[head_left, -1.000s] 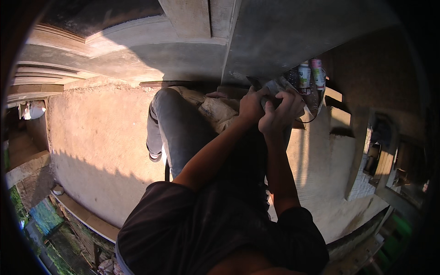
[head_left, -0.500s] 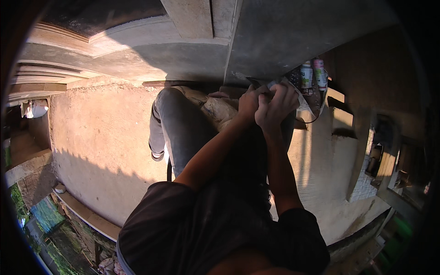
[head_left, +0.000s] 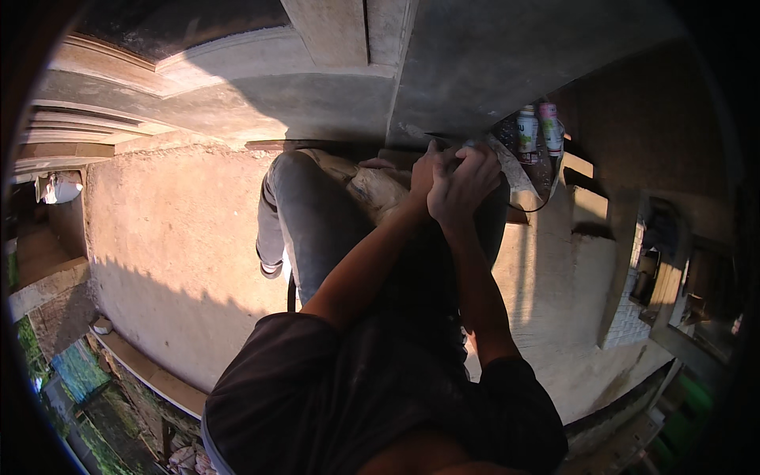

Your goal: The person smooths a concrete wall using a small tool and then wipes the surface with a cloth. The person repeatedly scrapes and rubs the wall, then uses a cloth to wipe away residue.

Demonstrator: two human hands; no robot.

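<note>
My left hand and my right hand are close together, touching, above my right thigh near the grey wall. The fingers of both are bent and closed. Just past the fingertips a thin dark pointed piece and a small pale bluish bit show; what they belong to is hidden by the hands and shadow. Left of my hands, between my legs, lies a crumpled tan sack. To the right hangs a translucent plastic sheet, with a thin dark cord curving below it.
Two spray cans, one white and one white and pink, stand beyond the plastic at the right. The grey wall rises directly ahead. Sunlit concrete floor stretches left. A ledge edges it.
Both hands have shifted slightly left and nearer to me, still together. The dark pointed piece and bluish bit show less than before.
</note>
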